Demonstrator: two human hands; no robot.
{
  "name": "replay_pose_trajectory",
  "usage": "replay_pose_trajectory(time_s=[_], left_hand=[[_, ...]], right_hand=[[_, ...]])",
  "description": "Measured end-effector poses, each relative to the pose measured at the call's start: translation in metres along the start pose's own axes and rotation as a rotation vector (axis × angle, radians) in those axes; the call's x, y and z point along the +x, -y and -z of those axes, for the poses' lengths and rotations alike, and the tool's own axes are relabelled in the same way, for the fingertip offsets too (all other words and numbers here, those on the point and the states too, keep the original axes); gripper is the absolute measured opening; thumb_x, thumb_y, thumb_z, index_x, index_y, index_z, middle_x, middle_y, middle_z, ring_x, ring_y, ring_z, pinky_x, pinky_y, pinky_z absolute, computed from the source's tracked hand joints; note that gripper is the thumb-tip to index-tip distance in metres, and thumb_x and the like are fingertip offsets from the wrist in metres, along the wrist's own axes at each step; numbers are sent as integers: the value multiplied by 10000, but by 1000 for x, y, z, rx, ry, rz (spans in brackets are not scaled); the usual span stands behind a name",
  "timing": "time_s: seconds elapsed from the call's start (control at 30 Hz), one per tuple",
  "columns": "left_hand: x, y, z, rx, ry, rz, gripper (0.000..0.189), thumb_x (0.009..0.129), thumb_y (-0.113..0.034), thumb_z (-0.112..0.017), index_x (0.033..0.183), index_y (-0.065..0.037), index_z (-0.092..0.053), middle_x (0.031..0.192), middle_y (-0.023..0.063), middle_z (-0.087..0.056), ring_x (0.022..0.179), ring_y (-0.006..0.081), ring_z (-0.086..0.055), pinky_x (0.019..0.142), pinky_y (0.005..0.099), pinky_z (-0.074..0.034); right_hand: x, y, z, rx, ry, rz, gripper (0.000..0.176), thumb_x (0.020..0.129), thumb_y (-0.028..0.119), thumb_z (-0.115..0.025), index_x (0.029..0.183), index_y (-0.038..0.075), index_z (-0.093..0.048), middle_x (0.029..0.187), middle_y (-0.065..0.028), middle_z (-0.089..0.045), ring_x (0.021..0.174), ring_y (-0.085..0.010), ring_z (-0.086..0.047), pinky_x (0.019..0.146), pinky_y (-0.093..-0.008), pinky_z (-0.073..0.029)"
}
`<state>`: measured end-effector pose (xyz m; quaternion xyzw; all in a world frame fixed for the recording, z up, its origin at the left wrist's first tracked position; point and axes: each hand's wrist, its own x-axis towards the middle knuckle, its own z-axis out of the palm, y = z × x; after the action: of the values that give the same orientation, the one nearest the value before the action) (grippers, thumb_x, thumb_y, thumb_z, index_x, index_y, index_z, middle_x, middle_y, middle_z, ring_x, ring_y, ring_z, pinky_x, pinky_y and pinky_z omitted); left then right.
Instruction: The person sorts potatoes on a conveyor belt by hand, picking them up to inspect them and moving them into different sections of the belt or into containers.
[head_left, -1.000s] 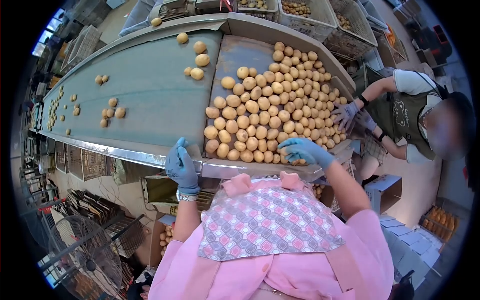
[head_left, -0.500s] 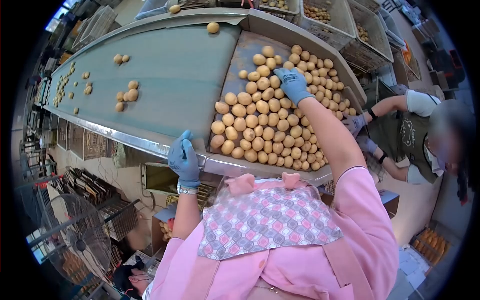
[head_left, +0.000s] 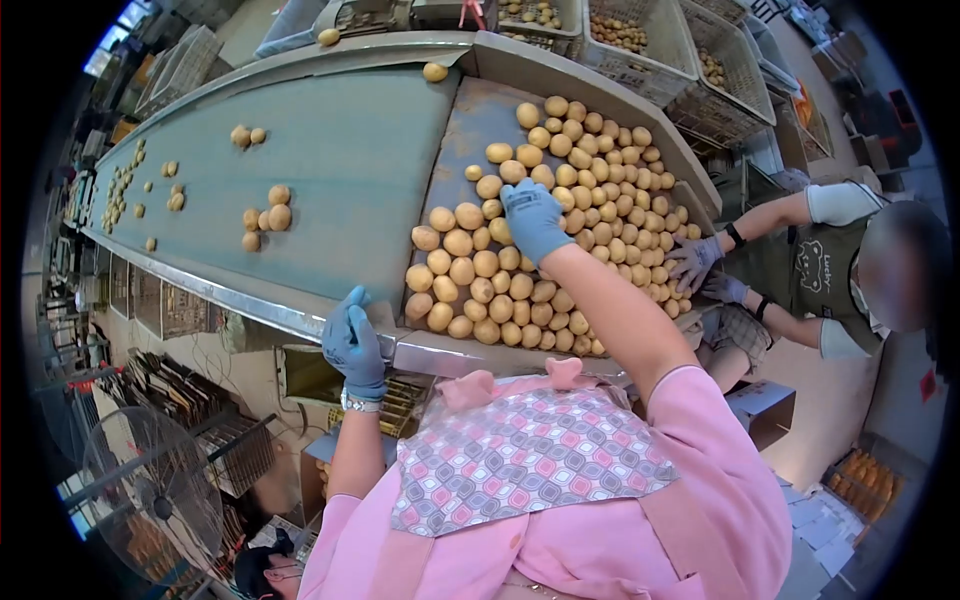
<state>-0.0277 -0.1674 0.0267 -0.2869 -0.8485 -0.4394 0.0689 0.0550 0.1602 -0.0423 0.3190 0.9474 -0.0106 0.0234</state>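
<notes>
Many round, yellow-brown potatoes (head_left: 520, 285) lie packed on the grey sorting tray (head_left: 480, 110) before me. My right hand (head_left: 535, 218), in a blue-grey glove, reaches over the tray and rests on the potatoes with its fingers pointing away from me. Its fingers look spread over them, with none lifted. My left hand (head_left: 354, 340), gloved the same way, is by the metal edge (head_left: 240, 290) of the green conveyor belt (head_left: 350, 150). Its fingers are folded together, and I see nothing in them.
On the belt lie scattered potatoes (head_left: 270, 215). A co-worker's gloved hands (head_left: 695, 262) touch the right side of the pile. Plastic crates (head_left: 640, 50) of potatoes stand behind the tray. A large fan (head_left: 160, 500) stands at lower left.
My right hand has moved left and nearer to me across the potatoes, and some have shifted with it. The co-worker's hand has come onto the pile. My left hand stays by the edge.
</notes>
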Motion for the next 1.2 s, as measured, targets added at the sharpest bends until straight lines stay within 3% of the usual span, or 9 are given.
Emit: replay_pose_trajectory(time_s=[0.2,0.27,0.37,0.47,0.73,0.87,1.03,1.13,1.2], left_hand=[[-1,7,-1,18,-10,-11,282,1068,-98,-571,1204,26,-785,1047,153,-812,933,276,-767,856,399,-590],[-3,5,-1,10,-8,6,280,1067,-106,-571,1188,28,-786,1036,152,-811,924,283,-772,843,400,-594],[5,-8,3,20,-17,24,276,1061,-106,-568,1161,30,-788,1029,154,-810,917,285,-773,834,401,-597],[2,-1,0,-30,-27,38,271,1054,-96,-572,1153,31,-789,1031,154,-810,914,281,-774,838,400,-598],[5,-8,3,18,-23,-16,268,1034,-80,-585,1163,22,-796,1031,150,-815,898,275,-765,836,397,-585],[5,-9,3,26,-33,-1,274,1038,-82,-576,1163,13,-800,1031,139,-817,904,279,-760,833,401,-578],[2,-2,4,4,-12,14,281,1056,-81,-560,1179,36,-784,1040,166,-804,917,295,-765,848,416,-591],[0,1,1,-31,-18,23,292,1068,-86,-546,1195,47,-773,1024,163,-800,910,292,-764,843,410,-594],[-4,-4,4,-33,-5,27,304,1077,-99,-536,1207,50,-768,1018,161,-798,913,286,-759,847,408,-595]], right_hand=[[-11,-67,8,157,-342,444,84,915,84,-684,963,144,-718,1019,-47,-709,912,-234,-745,642,-354,-615],[22,-136,38,-296,-566,274,84,901,95,-665,835,136,-698,823,-49,-684,737,-233,-720,596,-378,-596],[95,-294,109,-287,-808,86,153,967,127,-635,980,129,-788,1019,-104,-773,892,-302,-745,754,-407,-612],[107,-258,151,-457,-588,-16,128,908,119,-698,980,170,-791,1030,-85,-780,960,-282,-753,817,-397,-625],[66,-23,-10,140,-164,659,99,892,84,-719,924,160,-775,945,-60,-773,961,-252,-758,747,-384,-622],[41,34,26,-155,89,521,123,924,110,-721,1022,168,-767,1057,-44,-778,1000,-234,-759,702,-361,-601],[48,-15,35,139,-78,602,107,937,187,-720,991,217,-807,1065,-38,-787,958,-255,-756,770,-365,-594],[121,-114,46,74,-287,86,171,1010,232,-657,1115,167,-776,984,-84,-738,941,-200,-705,813,-376,-581],[140,-183,108,-124,-548,72,273,993,153,-676,1262,171,-716,1075,-91,-729,1024,-257,-695,877,-406,-602]])
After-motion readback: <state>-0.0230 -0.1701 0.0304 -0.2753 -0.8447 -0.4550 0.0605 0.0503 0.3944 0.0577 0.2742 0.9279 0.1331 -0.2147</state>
